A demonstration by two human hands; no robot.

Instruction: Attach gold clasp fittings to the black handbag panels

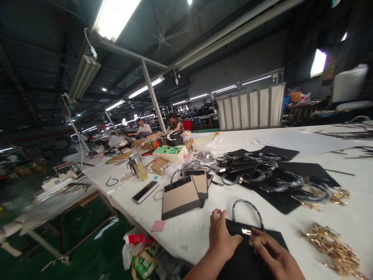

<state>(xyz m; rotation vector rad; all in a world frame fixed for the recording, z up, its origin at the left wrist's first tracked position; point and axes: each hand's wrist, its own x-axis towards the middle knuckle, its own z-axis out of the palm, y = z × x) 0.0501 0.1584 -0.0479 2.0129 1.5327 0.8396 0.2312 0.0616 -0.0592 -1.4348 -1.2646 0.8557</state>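
Observation:
A black bag panel [240,260] lies on the white table in front of me, with a plastic-wrapped loop handle [248,202] standing up from its far edge. My left hand [223,237] grips the panel's left upper edge, thumb on top and fingers curled over the far side. My right hand [272,252] is closed at the base of the handle, its fingertips pinching a small gold metal fitting [251,242] that they partly cover. Just left of those fingertips a shiny metal plate [246,231] shows on the panel.
Loose gold fittings [333,247] are heaped at right. Black panels with wrapped handles [262,167] are piled beyond. Beige-and-black panels [182,196], a phone [145,192], a glass flask [140,168] and a green control box [169,153] stand leftward. Two people [175,124] sit farther back.

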